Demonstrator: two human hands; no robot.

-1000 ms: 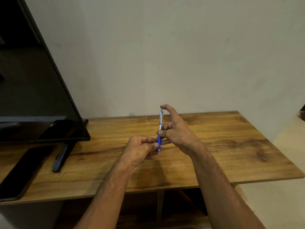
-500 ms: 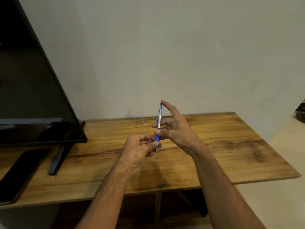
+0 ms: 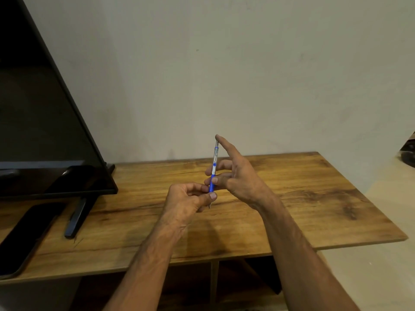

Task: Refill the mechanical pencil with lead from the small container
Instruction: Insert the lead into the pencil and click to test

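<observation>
The mechanical pencil [image 3: 215, 157] stands almost upright in the air above the wooden table [image 3: 314, 198], cap toward 12 o'clock and tip toward 6. The left hand [image 3: 186, 200], coming in from 7 o'clock, pinches the lower end of the blue grip between thumb and curled fingers. The right hand [image 3: 238, 178], from 4 o'clock, pinches the barrel with thumb and middle finger, its index finger laid on the cap.

It looks light, stiff and smooth. The blue grip seems the surest hold, and any lead would be brittle.

No lead container is in view. A dark television [image 3: 45, 131] stands at 9 o'clock and a black phone [image 3: 24, 234] lies at 8.
</observation>
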